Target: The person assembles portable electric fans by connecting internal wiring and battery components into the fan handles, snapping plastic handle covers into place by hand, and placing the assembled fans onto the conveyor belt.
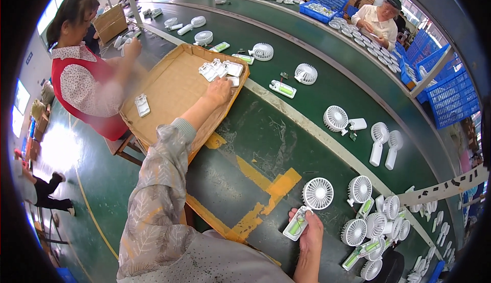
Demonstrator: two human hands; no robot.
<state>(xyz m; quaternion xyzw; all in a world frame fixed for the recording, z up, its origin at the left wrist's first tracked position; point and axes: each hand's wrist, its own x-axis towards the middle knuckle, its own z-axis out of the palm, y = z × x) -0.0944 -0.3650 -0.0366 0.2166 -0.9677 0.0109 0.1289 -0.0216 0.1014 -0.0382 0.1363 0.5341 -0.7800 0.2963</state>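
Note:
My left hand (pixel 219 92) reaches into a shallow cardboard tray (pixel 169 81), its fingers closed at a small cluster of white plastic handle covers (pixel 212 70). One cover seems pinched there, though the fingertips are partly hidden. Another loose cover (pixel 142 105) lies alone near the tray's left side. Close to my body, my right hand (pixel 311 233) grips the open handle (pixel 296 223) of a small white fan, with a green battery showing inside it. That fan's round head (pixel 317 193) sticks out beyond my fingers, above the green worktop.
Several fans with open handles (pixel 376 225) are heaped to my right. A green conveyor belt (pixel 307 106) carries more fans past the worktop. A co-worker in a red vest (pixel 87 86) is just left of the tray; another person (pixel 379 22) works across the belt beside blue crates (pixel 450 96).

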